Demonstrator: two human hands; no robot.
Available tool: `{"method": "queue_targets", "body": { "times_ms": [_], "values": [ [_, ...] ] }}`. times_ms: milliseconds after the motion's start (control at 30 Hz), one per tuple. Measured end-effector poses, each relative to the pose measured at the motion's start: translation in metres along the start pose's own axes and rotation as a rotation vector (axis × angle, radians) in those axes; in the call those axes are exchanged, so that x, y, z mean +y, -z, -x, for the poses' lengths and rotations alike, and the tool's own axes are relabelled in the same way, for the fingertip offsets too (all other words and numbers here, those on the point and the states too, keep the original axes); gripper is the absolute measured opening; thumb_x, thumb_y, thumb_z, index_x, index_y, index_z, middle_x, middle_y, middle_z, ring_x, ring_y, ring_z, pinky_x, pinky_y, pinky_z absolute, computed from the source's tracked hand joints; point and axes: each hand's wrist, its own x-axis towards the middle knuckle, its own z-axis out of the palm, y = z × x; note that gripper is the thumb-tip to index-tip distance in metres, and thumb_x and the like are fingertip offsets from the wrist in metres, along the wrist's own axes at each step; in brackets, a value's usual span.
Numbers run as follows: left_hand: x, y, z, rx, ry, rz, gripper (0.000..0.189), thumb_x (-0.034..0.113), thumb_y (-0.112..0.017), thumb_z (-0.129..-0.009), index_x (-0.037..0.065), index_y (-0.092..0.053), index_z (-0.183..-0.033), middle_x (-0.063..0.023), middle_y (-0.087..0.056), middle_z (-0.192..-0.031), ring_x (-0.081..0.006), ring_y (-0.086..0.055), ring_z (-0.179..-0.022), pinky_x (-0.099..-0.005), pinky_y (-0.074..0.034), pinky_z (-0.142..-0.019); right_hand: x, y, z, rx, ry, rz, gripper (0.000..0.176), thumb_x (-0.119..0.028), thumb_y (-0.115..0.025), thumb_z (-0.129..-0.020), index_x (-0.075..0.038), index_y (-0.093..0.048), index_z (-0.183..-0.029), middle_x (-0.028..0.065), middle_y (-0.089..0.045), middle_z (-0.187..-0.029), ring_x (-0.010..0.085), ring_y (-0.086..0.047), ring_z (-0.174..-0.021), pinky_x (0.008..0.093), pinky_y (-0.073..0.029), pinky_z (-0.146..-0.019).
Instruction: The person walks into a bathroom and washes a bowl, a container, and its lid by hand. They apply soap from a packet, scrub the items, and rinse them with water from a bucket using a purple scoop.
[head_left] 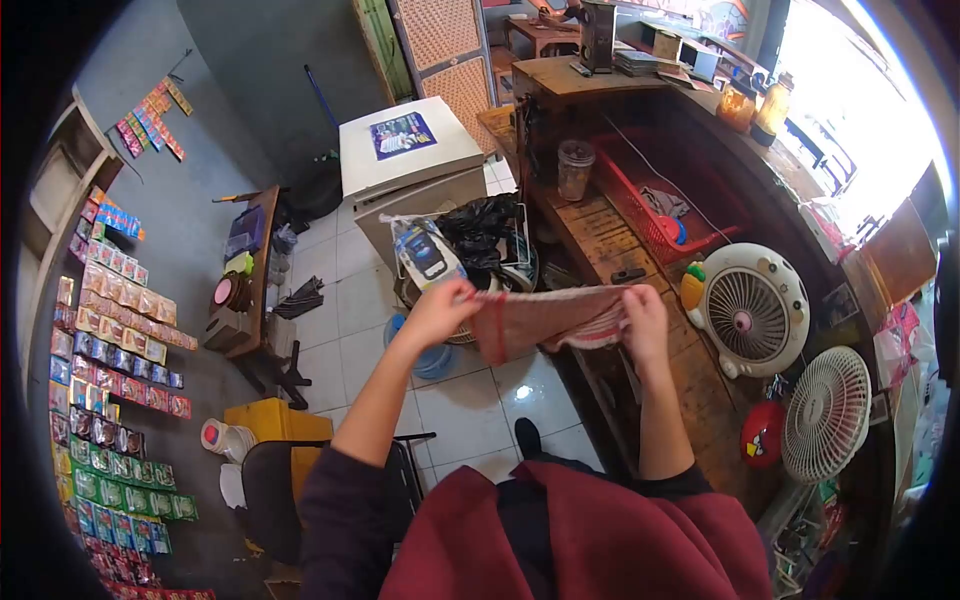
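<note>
A striped red-and-white cloth (530, 320) is stretched in the air between both my hands, its lower edge hanging in folds. My left hand (440, 308) pinches its left end, and my right hand (643, 318) grips the right end. Beneath and beyond the cloth, a blue plastic container (430, 362) stands on the tiled floor. Close behind my left hand are a printed plastic packet (428, 255) and a black plastic bag (482, 230). To the right of my right hand is the wooden counter shelf (690, 365).
A white fan (750, 312) and a second fan head (826, 415) rest at the right. A red basket (640, 195) and a lidded jar (575, 170) sit on the shelf. A white freezer (405, 150) stands ahead; a black chair (272, 495) is at left, near hanging sachets (130, 430).
</note>
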Motion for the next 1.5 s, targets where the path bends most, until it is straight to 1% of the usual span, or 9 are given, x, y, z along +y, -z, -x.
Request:
{"method": "queue_targets", "body": {
  "times_ms": [200, 333, 433, 567, 767, 933, 1233, 1333, 1500],
  "values": [
    [0.064, -0.074, -0.178, 0.060, -0.018, 0.477, 0.017, 0.015, -0.058, -0.072, 0.000, -0.052, -0.077, -0.0079, -0.056, -0.065, -0.0153, -0.058, -0.055, -0.0248, -0.046, -0.045, -0.003, 0.048, -0.082, 0.293, 0.004, -0.413, 0.015, -0.016, -0.044, -0.085, -0.006, -0.039, -0.095, 0.0075, -0.052, -0.084, 0.0135, -0.055, -0.065, 0.0226, -0.045, -0.055],
    [0.111, -0.115, -0.240, -0.122, -0.173, 0.652, 0.061, 0.019, -0.065, -0.070, 0.002, -0.030, -0.117, -0.0185, -0.040, -0.120, -0.0204, -0.043, -0.107, -0.0323, -0.037, -0.085, 0.038, 0.083, -0.174, 0.537, 0.260, -0.225, 0.036, -0.012, -0.045, -0.083, -0.004, -0.033, -0.116, 0.0159, -0.046, -0.108, 0.0184, -0.046, -0.102, 0.0298, -0.037, -0.085],
    [0.088, -0.141, -0.242, -0.216, -0.236, 0.497, 0.067, 0.021, -0.064, -0.071, 0.005, -0.025, -0.123, -0.0172, -0.028, -0.129, -0.0226, -0.034, -0.115, -0.0342, -0.030, -0.092, 0.078, 0.079, -0.208, 0.804, 0.227, 0.261, 0.055, -0.007, -0.050, -0.078, -0.001, -0.022, -0.125, 0.0210, -0.038, -0.118, 0.0263, -0.044, -0.105, 0.0342, -0.034, -0.090],
    [0.025, -0.097, -0.166, -0.068, -0.419, 0.340, 0.062, 0.019, -0.063, -0.070, 0.006, -0.030, -0.121, -0.0119, -0.039, -0.118, -0.0230, -0.037, -0.110, -0.0326, -0.029, -0.093, 0.051, -0.018, -0.151, 0.482, 0.382, 0.233, 0.063, -0.002, -0.051, -0.074, 0.000, -0.018, -0.127, 0.0210, -0.031, -0.125, 0.0285, -0.036, -0.113, 0.0367, -0.029, -0.094],
    [-0.114, 0.035, -0.039, 0.640, 0.167, 0.511, 0.048, 0.013, -0.057, -0.074, 0.005, -0.035, -0.116, -0.0097, -0.040, -0.118, -0.0237, -0.036, -0.112, -0.0341, -0.029, -0.093, 0.087, -0.195, -0.091, -0.444, 0.134, 0.101, 0.051, 0.002, -0.053, -0.071, -0.004, -0.034, -0.118, 0.0087, -0.037, -0.117, 0.0187, -0.041, -0.104, 0.0310, -0.033, -0.089],
    [-0.162, 0.126, 0.059, 0.860, 0.368, 0.592, 0.039, 0.021, -0.048, -0.081, 0.012, -0.034, -0.116, -0.0058, -0.037, -0.123, -0.0180, -0.037, -0.111, -0.0318, -0.030, -0.088, 0.090, -0.319, -0.070, -0.925, 0.273, 0.238, 0.048, -0.002, -0.055, -0.071, -0.004, -0.037, -0.115, 0.0103, -0.040, -0.112, 0.0205, -0.046, -0.097, 0.0298, -0.040, -0.079],
    [-0.349, 0.275, 0.062, 0.841, 0.674, 0.798, 0.035, 0.016, -0.049, -0.080, 0.010, -0.036, -0.112, -0.0055, -0.042, -0.118, -0.0183, -0.041, -0.107, -0.0310, -0.033, -0.085, 0.157, -0.546, -0.112, -0.834, 0.091, 0.267, 0.045, -0.005, -0.057, -0.070, -0.004, -0.039, -0.112, 0.0128, -0.043, -0.110, 0.0222, -0.051, -0.089, 0.0310, -0.043, -0.074],
    [-0.378, 0.347, 0.033, 0.632, 0.325, 0.741, 0.038, 0.014, -0.052, -0.078, 0.007, -0.036, -0.112, -0.0063, -0.042, -0.116, -0.0187, -0.041, -0.105, -0.0315, -0.034, -0.087, 0.169, -0.617, -0.136, -0.805, -0.043, 0.254, 0.045, -0.005, -0.057, -0.070, -0.003, -0.039, -0.111, 0.0121, -0.045, -0.107, 0.0212, -0.052, -0.086, 0.0307, -0.044, -0.072],
    [-0.421, 0.435, -0.017, 0.568, 0.315, 0.651, 0.035, 0.012, -0.052, -0.079, 0.005, -0.037, -0.109, -0.0085, -0.042, -0.115, -0.0197, -0.041, -0.105, -0.0300, -0.034, -0.088, 0.170, -0.694, -0.152, -0.808, 0.074, 0.453, 0.044, -0.006, -0.057, -0.070, -0.003, -0.040, -0.110, 0.0120, -0.047, -0.105, 0.0209, -0.053, -0.087, 0.0312, -0.044, -0.071]
  ]
}}
